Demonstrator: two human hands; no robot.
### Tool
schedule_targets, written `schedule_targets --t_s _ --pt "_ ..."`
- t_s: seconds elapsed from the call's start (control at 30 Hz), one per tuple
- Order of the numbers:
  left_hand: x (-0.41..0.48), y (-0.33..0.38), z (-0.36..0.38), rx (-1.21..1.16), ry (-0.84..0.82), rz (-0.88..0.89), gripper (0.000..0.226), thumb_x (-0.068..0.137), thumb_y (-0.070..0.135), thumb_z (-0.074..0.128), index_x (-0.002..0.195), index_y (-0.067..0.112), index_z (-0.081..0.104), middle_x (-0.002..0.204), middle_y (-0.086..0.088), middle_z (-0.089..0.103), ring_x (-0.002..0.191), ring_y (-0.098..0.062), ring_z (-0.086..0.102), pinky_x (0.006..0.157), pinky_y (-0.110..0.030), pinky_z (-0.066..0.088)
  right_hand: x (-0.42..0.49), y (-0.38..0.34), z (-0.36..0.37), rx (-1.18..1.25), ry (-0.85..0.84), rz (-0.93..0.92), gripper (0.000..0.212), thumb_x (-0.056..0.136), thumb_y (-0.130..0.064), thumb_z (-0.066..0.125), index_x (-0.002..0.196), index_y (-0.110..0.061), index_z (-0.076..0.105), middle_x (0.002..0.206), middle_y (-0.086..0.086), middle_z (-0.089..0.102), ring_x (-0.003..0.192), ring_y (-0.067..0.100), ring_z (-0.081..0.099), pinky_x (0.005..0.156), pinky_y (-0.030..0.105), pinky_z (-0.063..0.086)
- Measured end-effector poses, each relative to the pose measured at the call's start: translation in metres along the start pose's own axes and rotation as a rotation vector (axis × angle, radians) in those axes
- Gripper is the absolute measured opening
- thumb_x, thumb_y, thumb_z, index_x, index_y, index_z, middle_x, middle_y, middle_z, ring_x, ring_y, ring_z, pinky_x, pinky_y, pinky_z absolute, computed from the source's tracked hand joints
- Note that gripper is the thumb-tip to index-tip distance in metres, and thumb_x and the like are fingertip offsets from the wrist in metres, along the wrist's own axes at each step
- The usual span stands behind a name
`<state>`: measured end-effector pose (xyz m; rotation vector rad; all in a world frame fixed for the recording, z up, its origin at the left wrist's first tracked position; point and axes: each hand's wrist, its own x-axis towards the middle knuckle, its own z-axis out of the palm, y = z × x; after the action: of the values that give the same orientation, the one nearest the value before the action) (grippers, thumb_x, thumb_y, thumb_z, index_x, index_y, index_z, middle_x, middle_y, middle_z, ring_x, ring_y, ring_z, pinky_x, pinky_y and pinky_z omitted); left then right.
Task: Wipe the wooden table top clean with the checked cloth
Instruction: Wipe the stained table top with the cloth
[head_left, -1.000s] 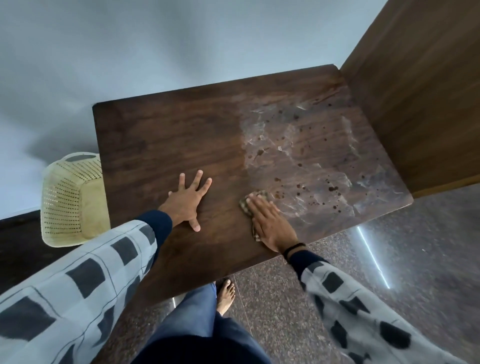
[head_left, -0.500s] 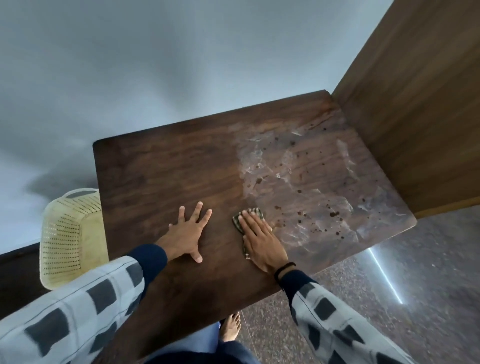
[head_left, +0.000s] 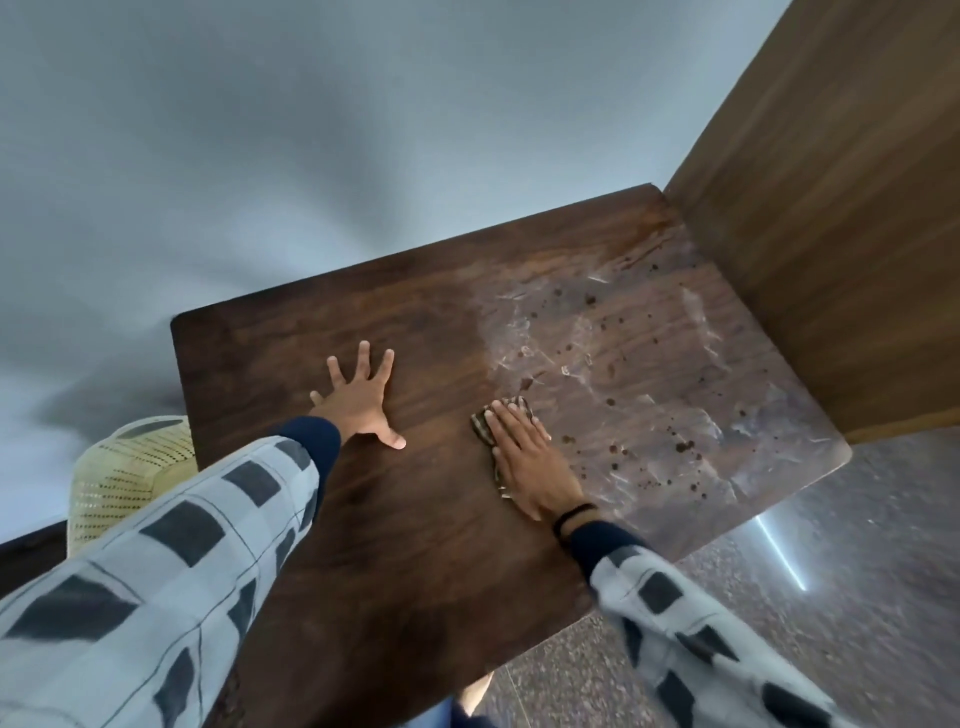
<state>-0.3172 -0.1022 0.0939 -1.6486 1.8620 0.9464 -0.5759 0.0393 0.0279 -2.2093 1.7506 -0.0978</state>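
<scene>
The dark wooden table top (head_left: 311, 519) fills the middle of the view. Its right half carries a whitish smeared film with dark brown specks (head_left: 649, 374); the left half looks plain and dark. My right hand (head_left: 530, 462) lies flat, fingers straight, pressing the folded checked cloth (head_left: 485, 423) onto the wood at the left edge of the smear. Only the cloth's rim shows around my fingers. My left hand (head_left: 361, 402) rests flat on the bare wood to the left, fingers spread.
A tall wooden panel (head_left: 831, 234) stands against the table's right side. A cream perforated plastic basket (head_left: 130, 478) sits on the floor at the table's left. Grey wall behind, speckled stone floor (head_left: 857, 597) at the right front.
My right hand with the cloth has slid a little left and forward along the smear's edge. The camera has tilted up, so the table sits lower in view. My left hand stays planted.
</scene>
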Motion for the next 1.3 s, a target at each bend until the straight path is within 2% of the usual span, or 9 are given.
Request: schedule_targets --t_s 0.07,0.2,0.33,0.5,0.67,0.83,0.97,1.13,1.3 --pt "0.003 -0.001 0.004 -0.003 0.012 0.001 0.15 0.06 0.045 0.094 0.152 0.043 -0.025 0.154 0.008 -0.045 0.144 -0.044 -0.032 0.112 -0.073 0.004 -0.002 -0.027 0.016 0.002 0.051 0.011 0.054 0.11 -0.03 0.026 0.161 -0.015 0.019 0.168 0.004 0.008 0.156 0.024 0.009 0.127 0.042 0.008" --pt "0.004 -0.005 0.006 -0.023 0.021 0.025 0.148 0.061 0.045 0.093 0.154 0.043 -0.022 0.155 0.009 -0.043 0.145 -0.043 -0.03 0.112 -0.073 0.005 0.007 0.0 0.004 -0.103 -0.056 -0.331 0.055 0.11 -0.031 0.024 0.163 -0.021 0.011 0.17 0.0 0.005 0.156 0.017 0.003 0.127 0.039 0.005" --pt "0.005 -0.005 0.005 -0.038 0.027 0.038 0.147 0.061 0.043 0.093 0.154 0.042 -0.02 0.156 0.009 -0.042 0.145 -0.043 -0.03 0.112 -0.073 0.004 0.038 -0.01 -0.007 0.018 0.055 0.108 0.056 0.108 -0.03 0.024 0.162 -0.016 0.017 0.169 0.0 0.007 0.156 0.016 -0.001 0.126 0.046 0.014" --pt "0.008 -0.004 0.003 -0.021 0.007 0.035 0.149 0.06 0.045 0.093 0.154 0.041 -0.022 0.155 0.008 -0.044 0.144 -0.044 -0.031 0.111 -0.074 0.006 0.033 -0.001 -0.002 -0.075 -0.092 -0.436 0.061 0.106 -0.026 0.036 0.162 -0.019 0.013 0.169 0.003 0.008 0.157 0.02 0.002 0.127 0.039 0.002" --pt "0.009 -0.007 0.004 -0.028 0.013 0.04 0.15 0.059 0.046 0.094 0.154 0.041 -0.022 0.155 0.008 -0.044 0.143 -0.043 -0.033 0.111 -0.075 0.005 0.071 -0.014 -0.009 0.042 0.058 0.108 0.055 0.109 -0.028 0.03 0.161 -0.014 0.018 0.168 0.003 0.013 0.156 0.018 0.003 0.125 0.047 0.018" --pt "0.01 -0.007 0.004 -0.02 0.009 0.049 0.15 0.059 0.047 0.093 0.153 0.04 -0.023 0.154 0.008 -0.044 0.143 -0.044 -0.033 0.111 -0.075 0.005 0.069 0.01 -0.013 -0.067 -0.071 -0.323 0.056 0.11 -0.03 0.025 0.162 -0.018 0.009 0.169 0.001 0.005 0.156 0.017 -0.001 0.127 0.036 -0.002" --pt "0.009 -0.007 0.003 -0.026 0.01 0.039 0.149 0.06 0.046 0.093 0.153 0.041 -0.023 0.155 0.008 -0.044 0.143 -0.043 -0.033 0.111 -0.075 0.006 0.09 -0.005 -0.014 0.035 0.031 0.09 0.055 0.11 -0.028 0.026 0.162 -0.016 0.013 0.169 0.002 0.007 0.156 0.018 -0.002 0.126 0.047 0.013" --pt "0.012 -0.005 0.003 -0.014 0.001 0.042 0.151 0.058 0.048 0.093 0.153 0.04 -0.024 0.154 0.008 -0.045 0.143 -0.044 -0.032 0.111 -0.076 0.007 0.074 0.0 -0.009 -0.051 -0.068 -0.315 0.056 0.11 -0.03 0.025 0.162 -0.019 0.009 0.17 0.001 0.004 0.155 0.016 -0.004 0.126 0.034 -0.004" --pt "0.01 -0.007 0.004 -0.009 0.001 0.027 0.15 0.06 0.046 0.093 0.153 0.039 -0.025 0.155 0.007 -0.044 0.143 -0.045 -0.032 0.111 -0.075 0.007 0.109 -0.01 -0.015 0.018 0.027 0.084 0.055 0.109 -0.029 0.026 0.162 -0.015 0.016 0.169 0.005 0.011 0.156 0.021 0.004 0.126 0.046 0.013"
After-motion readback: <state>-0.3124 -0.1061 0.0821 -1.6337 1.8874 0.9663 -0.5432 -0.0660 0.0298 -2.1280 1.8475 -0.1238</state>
